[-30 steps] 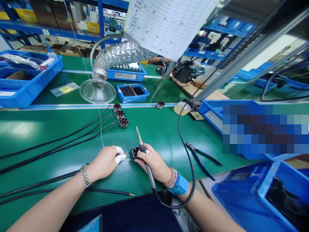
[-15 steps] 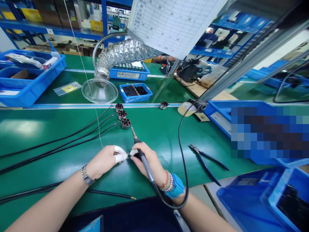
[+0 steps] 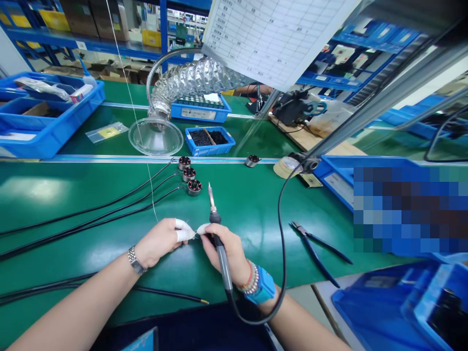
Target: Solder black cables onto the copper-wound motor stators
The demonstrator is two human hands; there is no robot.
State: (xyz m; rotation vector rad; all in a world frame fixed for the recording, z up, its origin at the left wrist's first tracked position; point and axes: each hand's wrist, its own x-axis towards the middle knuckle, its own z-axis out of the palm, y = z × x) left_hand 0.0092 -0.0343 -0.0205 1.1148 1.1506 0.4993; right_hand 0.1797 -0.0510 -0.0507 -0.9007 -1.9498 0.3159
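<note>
My right hand (image 3: 224, 248) is closed round a soldering iron (image 3: 216, 233), whose tip points up and away. Its white-capped fingertips also pinch a small dark motor part that my fingers mostly hide. My left hand (image 3: 161, 241), with white finger cots, pinches a thin wire end right against my right fingertips. Three small motors (image 3: 189, 174) with long black cables (image 3: 84, 217) lie in a row just beyond my hands on the green mat (image 3: 54, 195).
Blue-handled pliers (image 3: 318, 246) lie to the right. A clear fume hood (image 3: 156, 136) on a foil duct, a small tray of black parts (image 3: 209, 139), a lone motor (image 3: 252, 160) and a tape roll (image 3: 285, 167) sit further back. Blue bins (image 3: 40, 114) stand at left and lower right.
My hands have drawn together until the fingertips meet. The soldering iron tilted left, then came back upright. The motor part is more hidden under my right fingers.
</note>
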